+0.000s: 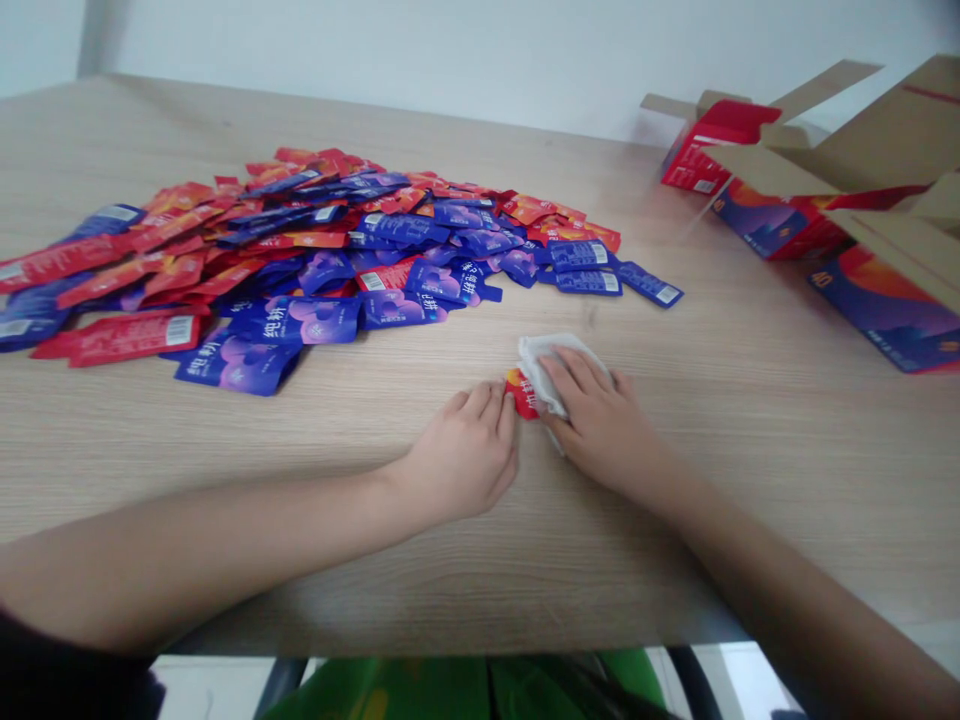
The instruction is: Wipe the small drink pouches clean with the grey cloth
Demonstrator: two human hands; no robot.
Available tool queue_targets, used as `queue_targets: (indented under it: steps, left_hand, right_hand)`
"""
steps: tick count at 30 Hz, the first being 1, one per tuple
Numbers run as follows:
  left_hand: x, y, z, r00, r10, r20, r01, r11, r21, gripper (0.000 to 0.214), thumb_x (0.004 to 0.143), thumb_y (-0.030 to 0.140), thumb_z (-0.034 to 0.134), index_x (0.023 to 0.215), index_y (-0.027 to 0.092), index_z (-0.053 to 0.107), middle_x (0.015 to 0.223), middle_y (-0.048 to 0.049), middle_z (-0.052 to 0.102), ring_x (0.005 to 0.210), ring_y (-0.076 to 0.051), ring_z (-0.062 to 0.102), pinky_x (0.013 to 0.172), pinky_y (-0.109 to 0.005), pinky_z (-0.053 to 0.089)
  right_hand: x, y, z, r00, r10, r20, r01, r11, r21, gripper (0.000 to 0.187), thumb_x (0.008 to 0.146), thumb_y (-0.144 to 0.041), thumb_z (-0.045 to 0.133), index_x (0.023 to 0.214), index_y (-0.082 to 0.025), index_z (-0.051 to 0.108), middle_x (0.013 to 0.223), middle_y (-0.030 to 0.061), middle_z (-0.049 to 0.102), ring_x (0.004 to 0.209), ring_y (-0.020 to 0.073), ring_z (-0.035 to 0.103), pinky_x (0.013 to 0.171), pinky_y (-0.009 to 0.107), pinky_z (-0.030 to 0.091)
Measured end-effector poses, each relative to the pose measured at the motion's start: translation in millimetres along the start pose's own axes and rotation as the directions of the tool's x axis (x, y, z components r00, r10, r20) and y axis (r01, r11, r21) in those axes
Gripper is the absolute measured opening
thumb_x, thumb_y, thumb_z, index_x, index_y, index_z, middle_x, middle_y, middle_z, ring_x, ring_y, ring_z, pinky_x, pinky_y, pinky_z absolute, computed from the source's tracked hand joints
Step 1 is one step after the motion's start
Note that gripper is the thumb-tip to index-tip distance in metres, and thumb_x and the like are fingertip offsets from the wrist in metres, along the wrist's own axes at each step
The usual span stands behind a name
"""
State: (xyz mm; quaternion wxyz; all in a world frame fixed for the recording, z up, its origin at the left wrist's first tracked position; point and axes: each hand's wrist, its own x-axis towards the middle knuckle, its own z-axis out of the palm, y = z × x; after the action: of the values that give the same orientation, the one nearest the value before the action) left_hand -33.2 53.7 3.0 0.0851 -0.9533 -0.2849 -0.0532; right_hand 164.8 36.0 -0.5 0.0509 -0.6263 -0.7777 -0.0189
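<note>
A red sachet (pixel 523 394) with a bit of yellow lies flat on the table in front of me. My left hand (pixel 472 445) pinches its left end, fingers pressed together at the edge. Over the sachet's right part lies a folded white cloth (pixel 550 362), with my right hand (pixel 596 415) closed on it and pressing it down. The cloth and fingers hide much of the sachet. Beyond my hands is a large heap of blue and red sachets (pixel 322 318), piled on one another.
At the right stand several open cardboard boxes, among them a small red box (pixel 694 160), a blue and red box (pixel 776 220) and a larger one (pixel 892 305) at the edge, flaps sticking out. A pale wood-grain table (pixel 360 420) runs back to a white wall (pixel 480 60).
</note>
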Motion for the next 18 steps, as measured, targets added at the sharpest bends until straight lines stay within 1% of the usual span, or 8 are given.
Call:
queue_targets:
  steps: [2, 4, 6, 10, 12, 13, 15, 18]
  left_hand:
    - [-0.7, 0.2, 1.4, 1.0, -0.002, 0.007, 0.002, 1.0, 0.006, 0.055, 0.095, 0.029, 0.039, 0.132, -0.009, 0.051, 0.133, -0.0296, 0.057, 0.121, -0.037, 0.055, 0.094, -0.045, 0.047]
    - [-0.8, 0.6, 2.0, 1.0, -0.007, 0.012, 0.007, 1.0, 0.004, 0.055, 0.095, 0.029, 0.039, 0.133, -0.009, 0.051, 0.133, -0.0297, 0.057, 0.122, -0.037, 0.055, 0.094, -0.045, 0.047]
    - [-0.1, 1.0, 1.5, 1.0, -0.006, 0.002, 0.006, 1.0, -0.001, 0.054, 0.094, 0.028, 0.039, 0.132, -0.008, 0.052, 0.133, -0.0298, 0.057, 0.121, -0.037, 0.056, 0.094, -0.045, 0.047]
    - [1.5, 0.7, -1.2, 1.0, 0.009, -0.009, -0.009, 1.0, -0.018, 0.046, 0.094, 0.026, 0.039, 0.12, -0.004, 0.062, 0.121, -0.0268, 0.064, 0.114, -0.036, 0.058, 0.09, -0.045, 0.049]
    - [1.5, 0.0, -2.0, 1.0, 0.011, 0.004, -0.011, 1.0, -0.028, 0.043, 0.094, 0.026, 0.04, 0.116, -0.002, 0.064, 0.116, -0.0251, 0.066, 0.112, -0.036, 0.059, 0.088, -0.045, 0.05]
    - [1.2, -0.4, -2.0, 1.0, 0.01, 0.009, -0.009, 1.0, -0.027, 0.043, 0.094, 0.026, 0.04, 0.117, -0.002, 0.064, 0.117, -0.0254, 0.065, 0.112, -0.036, 0.059, 0.088, -0.045, 0.05]
    - [0.2, -0.7, -1.0, 1.0, 0.008, 0.008, -0.007, 1.0, -0.018, 0.048, 0.094, 0.027, 0.04, 0.124, -0.005, 0.059, 0.125, -0.0277, 0.062, 0.116, -0.036, 0.058, 0.091, -0.045, 0.049]
    - [-1.2, -0.1, 1.3, 1.0, 0.002, 0.013, -0.002, 1.0, -0.004, 0.055, 0.094, 0.029, 0.04, 0.132, -0.009, 0.051, 0.134, -0.03, 0.056, 0.121, -0.038, 0.055, 0.094, -0.046, 0.048]
  right_hand:
    - [3.2, 8.8, 1.1, 0.995, 0.096, 0.01, -0.096, 0.995, -0.008, 0.055, 0.099, -0.039, 0.032, 0.147, -0.014, 0.04, 0.155, 0.0165, 0.039, 0.141, 0.0309, 0.036, 0.107, 0.054, 0.032]
    - [5.2, 9.7, 2.6, 0.993, 0.122, 0.002, -0.122, 0.992, -0.018, 0.055, 0.098, -0.039, 0.032, 0.146, -0.012, 0.041, 0.153, 0.0185, 0.04, 0.14, 0.0327, 0.036, 0.106, 0.056, 0.033]
    - [4.9, 2.4, 3.7, 0.997, 0.074, -0.015, -0.075, 0.997, -0.03, 0.055, 0.097, -0.038, 0.035, 0.145, -0.011, 0.042, 0.153, 0.02, 0.041, 0.14, 0.034, 0.036, 0.105, 0.057, 0.032]
    - [-0.6, -17.8, 2.2, 0.994, -0.106, -0.008, 0.106, 0.994, -0.013, 0.055, 0.096, -0.033, 0.038, 0.146, -0.011, 0.041, 0.155, 0.0186, 0.038, 0.142, 0.0325, 0.031, 0.109, 0.056, 0.026]
    - [-2.3, -19.9, 0.2, 0.988, -0.153, 0.008, 0.153, 0.988, 0.004, 0.055, 0.096, -0.031, 0.037, 0.147, -0.012, 0.04, 0.156, 0.0173, 0.037, 0.143, 0.0312, 0.03, 0.111, 0.055, 0.025]
    - [-2.3, -17.9, -0.6, 0.988, -0.154, 0.014, 0.154, 0.988, 0.008, 0.055, 0.096, -0.031, 0.036, 0.147, -0.012, 0.04, 0.156, 0.0169, 0.037, 0.144, 0.0305, 0.03, 0.111, 0.054, 0.025]
    - [-0.8, -9.2, -1.4, 0.994, -0.11, 0.019, 0.11, 0.994, 0.002, 0.055, 0.097, -0.032, 0.034, 0.148, -0.011, 0.039, 0.156, 0.0168, 0.037, 0.143, 0.0297, 0.03, 0.11, 0.054, 0.026]
    - [3.5, 4.9, -0.2, 0.999, 0.036, 0.017, -0.036, 0.999, -0.018, 0.057, 0.098, -0.036, 0.033, 0.147, -0.009, 0.038, 0.155, 0.0186, 0.039, 0.141, 0.0308, 0.035, 0.107, 0.054, 0.03]
